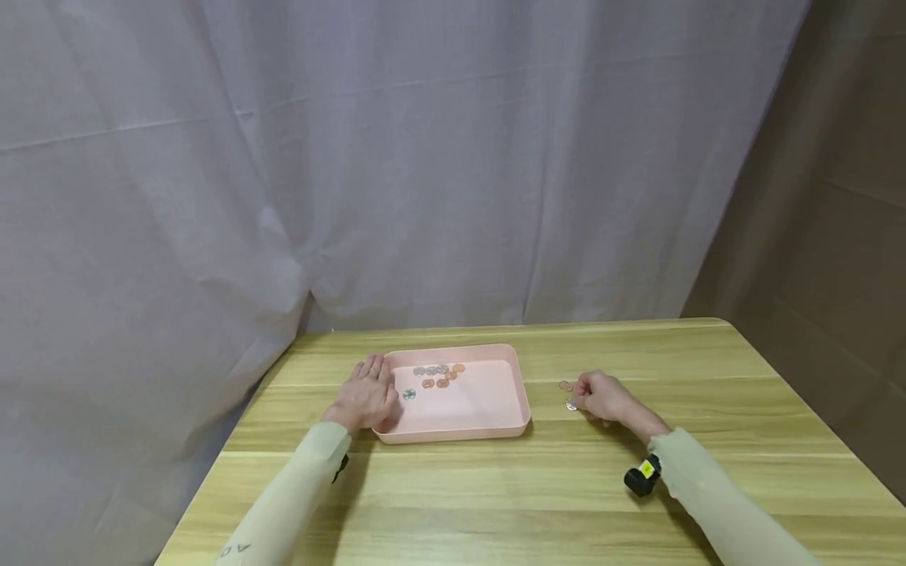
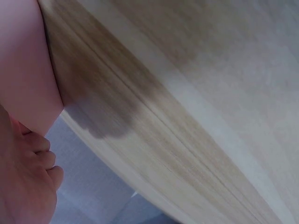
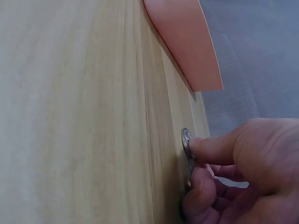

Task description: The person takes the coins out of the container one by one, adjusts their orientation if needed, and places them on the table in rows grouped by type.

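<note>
Though near, tray wall (image 1: pixel 522 391) between coins (image 1: pixel 442 384).

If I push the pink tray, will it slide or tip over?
The pink tray probably slides rather than tips: it sits low and wide. It looks thin-walled, so perhaps light yet fairly stiff. The coins lying inside might slide too.

Wrist views — both — cut off the tray (image 3: pixel 187 42).

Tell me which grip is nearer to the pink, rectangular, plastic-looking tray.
Left. The left grip touches the left wall of the tray; the right grip is apart from it, off its right side.
</note>
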Tool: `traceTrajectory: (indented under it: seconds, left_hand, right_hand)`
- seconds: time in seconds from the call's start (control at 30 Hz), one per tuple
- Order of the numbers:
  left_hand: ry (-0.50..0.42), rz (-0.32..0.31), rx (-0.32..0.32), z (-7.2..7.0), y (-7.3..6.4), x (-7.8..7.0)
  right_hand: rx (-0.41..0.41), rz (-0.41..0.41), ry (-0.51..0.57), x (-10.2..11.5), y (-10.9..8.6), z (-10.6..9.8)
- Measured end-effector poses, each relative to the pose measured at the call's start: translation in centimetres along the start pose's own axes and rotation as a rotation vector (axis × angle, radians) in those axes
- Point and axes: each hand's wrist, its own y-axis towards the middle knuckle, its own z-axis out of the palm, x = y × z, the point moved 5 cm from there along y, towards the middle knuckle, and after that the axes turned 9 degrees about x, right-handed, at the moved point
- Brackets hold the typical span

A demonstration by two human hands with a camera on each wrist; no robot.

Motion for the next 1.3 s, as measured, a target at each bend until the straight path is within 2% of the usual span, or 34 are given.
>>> traceTrajectory:
  seconds: [0.1, 0.27, 0.5, 0.77, 0.93, 1.1, 1.3]
  left_hand:
    - [-0.005, 0.000, 0.001, -0.2, 0.1, -0.1]
    - [-0.005, 0.000, 0.019, -0.3, 0.2, -0.2]
    - [-0.008, -0.003, 0.032, 0.0, 0.1, -0.1]
    - [-0.001, -0.008, 0.024, -0.1, 0.0, 0.0]
    - [-0.008, -0.002, 0.024, -0.1, -0.1, -0.1]
    - [0.003, -0.005, 0.016, -0.2, -0.1, 0.0]
    - [-0.013, -0.008, 0.032, 0.0, 0.0, 0.0]
  right_hand:
    - [0.007, 0.031, -0.027, 0.2, -0.1, -0.2]
    - [-0.008, 0.035, -0.066, 0.4, -0.4, -0.6]
    - [-0.057, -0.035, -0.087, 0.9, -0.9, -0.6]
    - [-0.081, -0.084, -0.090, 3.0, -0.8, -0.5]
    - [-0.101, -0.122, -0.163, 4.2, -0.6, -0.5]
    - [-0.129, -0.179, -0.199, 6.4, -0.3, -0.5]
    - [-0.129, -0.224, -0.181, 9.0, 0.3, 0.0]
